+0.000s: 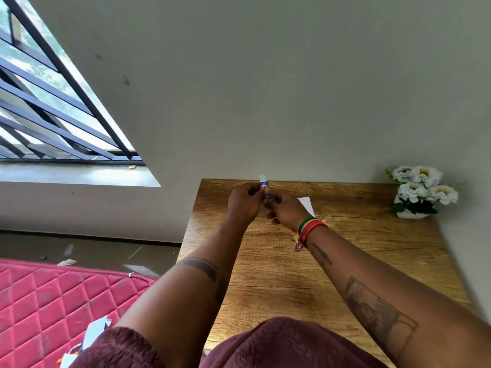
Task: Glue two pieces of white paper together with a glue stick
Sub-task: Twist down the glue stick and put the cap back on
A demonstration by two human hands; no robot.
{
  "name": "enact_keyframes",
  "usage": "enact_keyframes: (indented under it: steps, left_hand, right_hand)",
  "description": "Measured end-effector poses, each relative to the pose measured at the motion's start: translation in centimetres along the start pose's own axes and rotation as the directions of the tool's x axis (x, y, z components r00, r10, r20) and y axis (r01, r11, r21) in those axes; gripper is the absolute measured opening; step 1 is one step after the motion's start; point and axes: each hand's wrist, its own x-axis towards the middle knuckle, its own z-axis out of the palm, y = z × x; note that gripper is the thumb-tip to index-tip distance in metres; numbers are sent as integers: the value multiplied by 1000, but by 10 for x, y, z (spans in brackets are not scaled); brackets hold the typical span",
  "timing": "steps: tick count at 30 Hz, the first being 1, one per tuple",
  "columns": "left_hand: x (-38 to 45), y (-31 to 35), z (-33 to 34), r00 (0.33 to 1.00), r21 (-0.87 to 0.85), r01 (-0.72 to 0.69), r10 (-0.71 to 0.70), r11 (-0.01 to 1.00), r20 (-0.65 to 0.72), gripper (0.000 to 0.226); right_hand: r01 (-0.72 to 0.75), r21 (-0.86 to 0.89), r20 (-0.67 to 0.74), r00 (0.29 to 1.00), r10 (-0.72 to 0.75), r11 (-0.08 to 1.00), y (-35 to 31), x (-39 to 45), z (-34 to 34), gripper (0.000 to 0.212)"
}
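Note:
A small blue and white glue tube (pixel 264 185) stands upright between my two hands, above the far part of the wooden table (pixel 345 261). My left hand (pixel 245 201) pinches the tube's middle with thumb and fingers. My right hand (pixel 285 211) closes on its lower end; I cannot tell whether a cap is on. A piece of white paper (pixel 307 204) lies on the table just behind my right wrist, partly hidden by it. A second piece is not visible.
A white pot of white flowers (pixel 422 191) stands at the table's far right corner against the wall. A pink quilted mattress (pixel 53 301) with paper scraps lies on the left. A barred window (pixel 53 102) is at upper left.

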Motion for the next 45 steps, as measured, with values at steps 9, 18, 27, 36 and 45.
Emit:
enact_keyframes:
  steps: [9, 18, 27, 36, 45]
  left_hand:
    - [-13, 7, 2, 999, 44, -36, 35, 998, 21, 31]
    - [-13, 16, 3, 998, 77, -59, 58, 995, 17, 34]
    - [-18, 14, 6, 998, 102, -64, 62, 993, 24, 32]
    - [-25, 10, 7, 995, 136, -91, 86, 986, 43, 29]
    - [-28, 2, 10, 995, 121, -87, 81, 989, 53, 25]
  right_hand:
    - [43, -89, -38, 998, -46, 995, 2, -6, -10, 26]
    - [19, 4, -28, 999, -19, 1000, 7, -12, -7, 9]
    - [-19, 62, 64, 998, 15, 998, 8, -19, -9, 16]
    - [-36, 71, 28, 999, 34, 997, 16, -22, -11, 16]
    - [-42, 39, -28, 999, 43, 998, 27, -24, -14, 21]
